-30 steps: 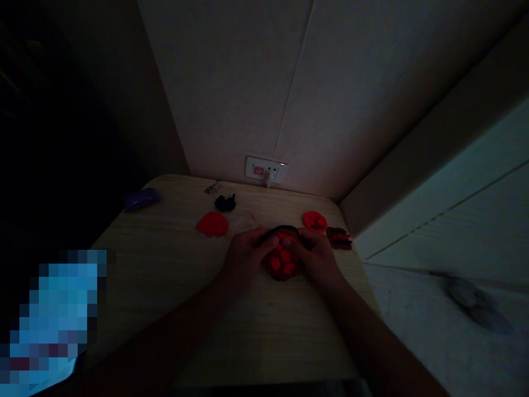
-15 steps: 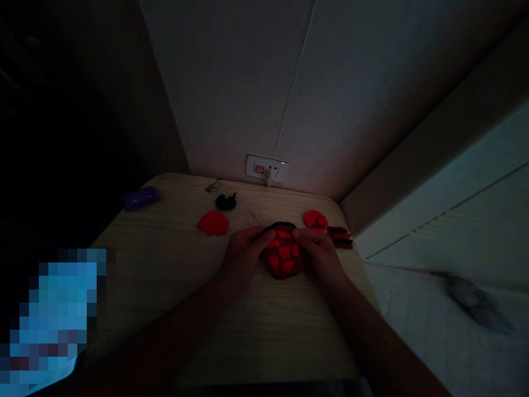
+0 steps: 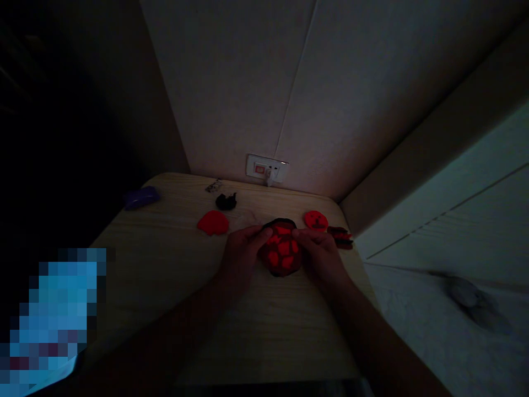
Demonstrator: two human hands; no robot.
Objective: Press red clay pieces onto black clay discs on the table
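Observation:
A rounded clay shell [image 3: 284, 247] with bright red patches, a darker red-brown body and a black rim is held above or on the wooden table. It looks like soft modelling clay. My left hand [image 3: 240, 251] grips its upper left edge, thumb on top and fingers beneath. On the opposite edge, my right hand [image 3: 324, 256] pinches it the same way. Both hands are closed on it, and their lower fingers are hidden. Beside my left hand lies a red clay piece [image 3: 213, 222]. Beyond my right hand are a red disc with face-like marks [image 3: 316, 220] and dark red-and-black strips [image 3: 340, 237].
A black lump [image 3: 226, 202] and a small dark-marked scrap [image 3: 214, 186] lie near the back of the table [image 3: 173, 242]. A purple packet [image 3: 141, 197] sits at the left edge. Behind is a wall socket [image 3: 267, 169] with a plug. A pixelated bright blue screen is at lower left.
The clay shell has shifted slightly up and tilted between my hands, so more of its black upper rim shows. Both hands keep their hold; the other pieces stay put.

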